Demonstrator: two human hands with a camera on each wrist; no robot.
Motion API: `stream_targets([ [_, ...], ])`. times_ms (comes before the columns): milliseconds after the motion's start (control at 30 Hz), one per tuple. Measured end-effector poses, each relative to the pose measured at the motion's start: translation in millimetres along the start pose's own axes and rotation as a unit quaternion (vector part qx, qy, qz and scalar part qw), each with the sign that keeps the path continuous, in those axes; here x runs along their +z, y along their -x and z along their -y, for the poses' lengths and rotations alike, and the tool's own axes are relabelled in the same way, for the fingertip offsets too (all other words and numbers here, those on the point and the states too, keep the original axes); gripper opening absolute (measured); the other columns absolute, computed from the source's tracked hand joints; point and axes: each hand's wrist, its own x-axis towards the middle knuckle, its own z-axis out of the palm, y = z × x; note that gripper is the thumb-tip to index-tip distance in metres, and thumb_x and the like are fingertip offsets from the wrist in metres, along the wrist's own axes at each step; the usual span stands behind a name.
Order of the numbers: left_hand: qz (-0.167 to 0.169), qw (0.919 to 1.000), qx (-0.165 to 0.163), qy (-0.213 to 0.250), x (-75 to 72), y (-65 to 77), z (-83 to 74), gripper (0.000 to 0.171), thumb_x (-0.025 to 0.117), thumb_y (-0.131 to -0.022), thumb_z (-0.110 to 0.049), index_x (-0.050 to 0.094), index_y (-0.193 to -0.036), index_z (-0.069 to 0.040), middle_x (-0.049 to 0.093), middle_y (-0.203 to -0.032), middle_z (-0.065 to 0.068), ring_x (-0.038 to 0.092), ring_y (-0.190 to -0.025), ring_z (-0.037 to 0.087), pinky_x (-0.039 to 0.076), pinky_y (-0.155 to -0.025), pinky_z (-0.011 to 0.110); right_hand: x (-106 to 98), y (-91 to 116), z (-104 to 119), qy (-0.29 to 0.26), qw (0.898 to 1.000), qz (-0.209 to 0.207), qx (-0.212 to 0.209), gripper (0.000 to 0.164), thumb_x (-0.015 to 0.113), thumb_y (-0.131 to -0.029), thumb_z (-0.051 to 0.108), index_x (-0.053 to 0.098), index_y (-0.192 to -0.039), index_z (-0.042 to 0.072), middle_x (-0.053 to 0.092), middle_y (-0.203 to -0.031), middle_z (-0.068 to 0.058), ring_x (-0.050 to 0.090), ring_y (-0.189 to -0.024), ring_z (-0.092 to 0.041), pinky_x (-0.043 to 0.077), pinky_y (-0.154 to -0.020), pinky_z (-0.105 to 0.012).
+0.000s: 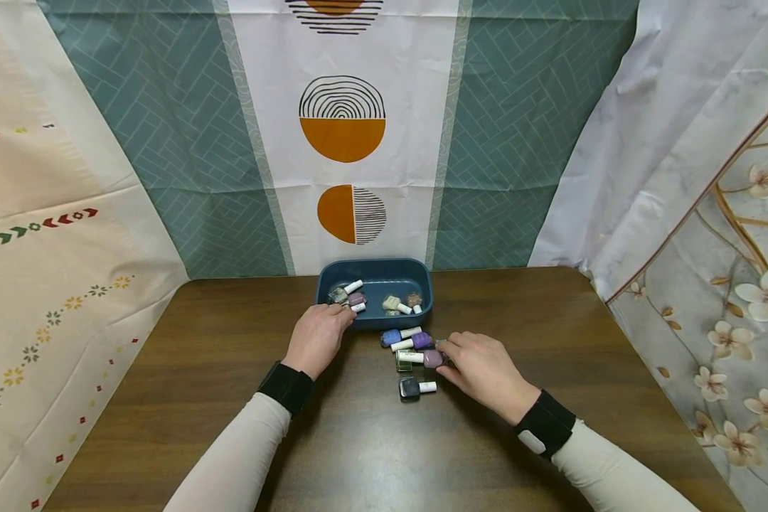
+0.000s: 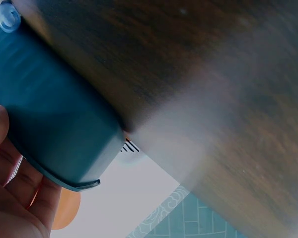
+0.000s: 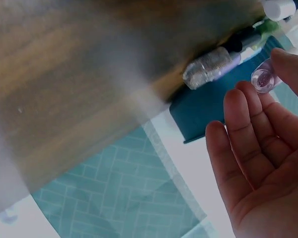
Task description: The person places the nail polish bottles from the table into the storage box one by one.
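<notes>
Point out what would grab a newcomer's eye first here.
The bold orange-and-black circles on the hanging cloth behind the table likely grab the eye first, in the head view's upper middle. Below them, the dark blue bin holding small bottles sits at the table's far edge, the left grip at its near-left rim. To the right and nearer, the right grip pinches a mauve bottle among other polish bottles.

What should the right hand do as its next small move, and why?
Probably lift the mauve bottle toward the blue bin: the right hand pinches it, the left hand is at the bin's rim, and other bottles lie inside.
</notes>
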Motion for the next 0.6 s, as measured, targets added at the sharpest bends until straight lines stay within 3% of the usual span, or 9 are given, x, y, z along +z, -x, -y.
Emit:
stream_targets([
  [300,-0.007,1.0000,0.002,-0.002,-0.1,0.4,-0.1,0.018,0.078,-0.103,-0.006,0.083,-0.121,-0.008,0.081,-0.111,0.006,0.072,-0.099,0.027,0.058,-0.105,0.044,-14,-17,-4,0.001,0.999,-0.035,0.002,0.036,0.095,-0.090,0.031,0.082,-0.115,0.009,0.075,-0.099,-0.002,0.068,-0.084,-0.018,0.062,-0.076,-0.038],
  [600,-0.017,0.9997,0.012,-0.009,1.0,0.5,0.3,0.014,0.078,-0.104,-0.008,0.083,-0.117,-0.009,0.081,-0.110,0.005,0.073,-0.098,0.026,0.059,-0.102,0.044,-23,-47,-12,0.013,0.998,-0.056,0.012,0.035,0.093,-0.093,0.030,0.081,-0.116,0.005,0.076,-0.100,-0.006,0.072,-0.087,-0.023,0.064,-0.079,-0.041],
])
